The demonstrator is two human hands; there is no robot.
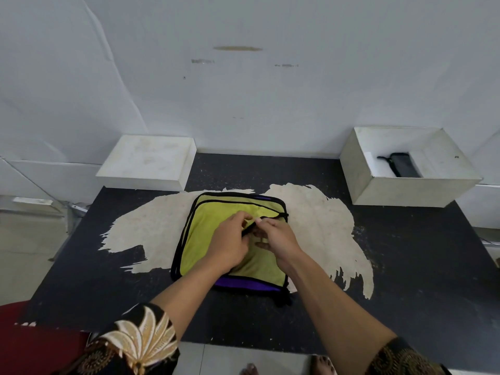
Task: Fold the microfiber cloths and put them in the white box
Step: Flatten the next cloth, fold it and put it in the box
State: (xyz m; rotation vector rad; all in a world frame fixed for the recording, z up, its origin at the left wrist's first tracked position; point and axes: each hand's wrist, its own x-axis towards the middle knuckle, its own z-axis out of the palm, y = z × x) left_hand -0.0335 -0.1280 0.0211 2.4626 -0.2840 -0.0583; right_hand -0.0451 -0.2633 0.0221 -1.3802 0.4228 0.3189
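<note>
At the middle of the black worktop point(405, 266), on a pale worn patch point(319, 212), lies a flat stack of cloths. The yellow cloth point(200, 247) on top has black edging, and a purple cloth point(243, 283) shows along the near edge beneath it. The left hand point(230, 239) and right hand point(278, 239) meet over the middle of the stack. Each grip is closed on the yellow cloth, fingers and thumb pinching a turned-over black-edged border that runs from the hands to the far right corner.

The white box point(405, 190) stands open at the far right corner of the worktop, well apart from the stack, with a dark pouch point(403, 165) lying inside. A closed white block point(147, 158) sits at the far left corner against the wall point(243, 90). Bare worktop lies between stack and box, and along the near edge.
</note>
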